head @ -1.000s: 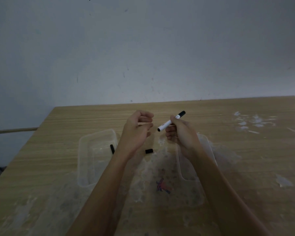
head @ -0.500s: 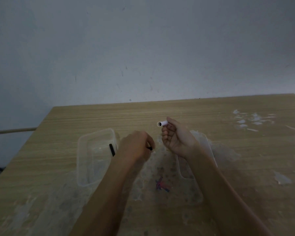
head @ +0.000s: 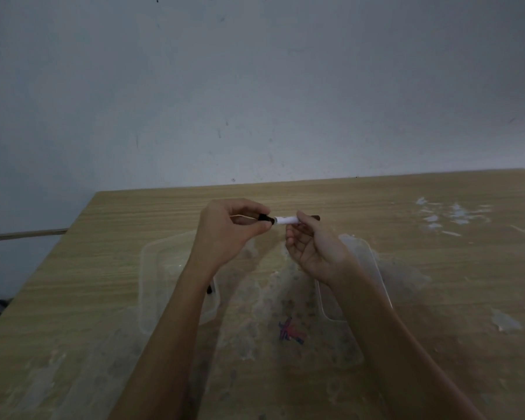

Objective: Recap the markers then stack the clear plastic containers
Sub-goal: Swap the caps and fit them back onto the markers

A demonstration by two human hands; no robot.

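Observation:
My right hand [head: 312, 251] holds a white marker [head: 287, 220] level above the table, its black rear end poking out past my fingers. My left hand [head: 228, 230] pinches a black cap [head: 265, 218] that meets the marker's left tip. Below my left forearm sits a clear plastic container [head: 156, 268] with another black marker [head: 209, 288] inside, mostly hidden by the arm. A second clear container [head: 373, 265] lies under my right wrist.
The wooden table [head: 406, 213] has worn white patches at the right and a red and blue scribble [head: 290, 330] between the containers. A grey wall stands behind the table's far edge. The table's left edge runs diagonally.
My left hand dropped to the table, picked up the black cap lying there, and rose to the marker's tip. My right hand turned the marker level.

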